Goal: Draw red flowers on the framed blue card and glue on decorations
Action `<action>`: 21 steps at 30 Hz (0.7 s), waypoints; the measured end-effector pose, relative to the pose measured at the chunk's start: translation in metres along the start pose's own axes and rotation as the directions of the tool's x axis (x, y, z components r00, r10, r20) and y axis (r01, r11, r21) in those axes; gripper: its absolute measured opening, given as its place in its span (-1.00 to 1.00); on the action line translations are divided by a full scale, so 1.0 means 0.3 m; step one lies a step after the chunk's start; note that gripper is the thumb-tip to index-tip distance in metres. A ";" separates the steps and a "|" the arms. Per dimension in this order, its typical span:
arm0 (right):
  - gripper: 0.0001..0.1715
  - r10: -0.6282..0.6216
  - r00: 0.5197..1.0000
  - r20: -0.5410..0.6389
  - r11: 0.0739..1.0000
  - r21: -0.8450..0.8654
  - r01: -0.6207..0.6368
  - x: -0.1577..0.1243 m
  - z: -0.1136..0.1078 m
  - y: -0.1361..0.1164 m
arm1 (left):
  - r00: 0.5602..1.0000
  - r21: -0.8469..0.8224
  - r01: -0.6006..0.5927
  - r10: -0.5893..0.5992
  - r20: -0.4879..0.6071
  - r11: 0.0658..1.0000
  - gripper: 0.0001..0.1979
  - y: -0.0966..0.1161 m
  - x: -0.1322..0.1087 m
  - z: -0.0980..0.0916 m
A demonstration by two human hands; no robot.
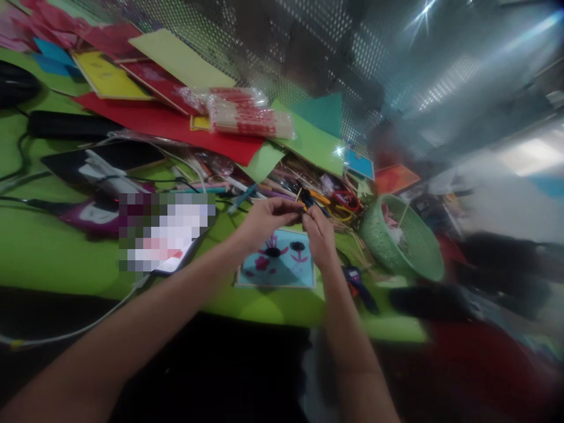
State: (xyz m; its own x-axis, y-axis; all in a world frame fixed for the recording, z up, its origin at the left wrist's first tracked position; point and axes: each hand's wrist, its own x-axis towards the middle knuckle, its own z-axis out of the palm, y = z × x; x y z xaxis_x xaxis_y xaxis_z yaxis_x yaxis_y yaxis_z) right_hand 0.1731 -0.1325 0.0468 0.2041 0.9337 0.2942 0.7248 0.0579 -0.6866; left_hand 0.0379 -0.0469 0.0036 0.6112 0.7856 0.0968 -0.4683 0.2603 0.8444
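Note:
Above a light blue card [282, 276] with a pale frame, my left hand [271, 217] and my right hand [319, 235] meet fingertip to fingertip. Both are closed in a pinch on a small dark piece [301, 210], too small to name. A thin pale stick tip shows just above it; I cannot tell if it is held. Pink flower and leaf shapes and two black round shapes [298, 246] sit on the card. Part of the card's top edge is hidden behind my hands.
A phone [194, 235] with a lit screen lies left of the card. Right stands a green basket [400, 235]. Behind are scattered sticks, scissors [346, 202], coloured sheets [176, 129] and wrapped stick bundles [251, 120]. Cables [79, 329] cross the green table [198, 294] at left.

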 end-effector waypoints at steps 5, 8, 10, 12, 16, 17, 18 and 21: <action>-0.76 0.004 1.000 -0.006 0.998 0.057 -0.004 -0.005 -0.001 0.004 | 1.000 -0.004 -0.001 0.001 0.005 1.000 -0.63 -0.005 0.003 -0.003; -0.72 0.020 1.000 0.003 0.996 0.081 -0.020 -0.004 0.000 0.002 | 1.000 -0.007 -0.007 0.007 0.006 1.000 -0.60 -0.005 0.003 -0.002; -0.68 0.024 1.000 0.008 0.997 0.079 -0.025 -0.001 0.003 0.004 | 1.000 -0.008 -0.012 0.012 0.008 1.000 -0.60 -0.005 0.003 0.000; -0.70 0.020 1.000 0.007 0.997 0.075 -0.021 0.003 0.005 0.009 | 1.000 -0.006 -0.016 0.016 0.010 1.000 -0.61 -0.004 0.003 0.001; -0.77 0.009 1.000 -0.003 0.995 0.095 -0.009 0.004 0.005 0.016 | 1.000 0.006 -0.025 0.025 0.013 1.000 -0.63 0.000 0.003 0.001; -0.77 0.006 1.000 0.000 0.994 0.107 -0.005 0.002 0.004 0.015 | 1.000 0.011 -0.029 0.029 0.013 1.000 -0.64 0.001 0.003 0.000; -0.75 0.001 1.000 0.003 0.993 0.116 -0.001 0.000 0.002 0.012 | 0.999 0.016 -0.035 0.035 0.012 0.999 -0.64 0.001 0.003 0.000; -0.66 -0.012 1.000 0.012 0.997 0.078 0.011 -0.004 0.000 0.001 | 0.998 0.038 -0.064 0.064 0.001 0.997 -0.67 -0.002 0.005 -0.001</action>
State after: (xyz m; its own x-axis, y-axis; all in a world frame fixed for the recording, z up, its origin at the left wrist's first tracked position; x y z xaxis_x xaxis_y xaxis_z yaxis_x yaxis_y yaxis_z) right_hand 0.1731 -0.1335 0.0462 0.1872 0.9372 0.2944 0.6736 0.0957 -0.7329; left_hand 0.0389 -0.0455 0.0032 0.5809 0.7999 0.1509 -0.4819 0.1884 0.8557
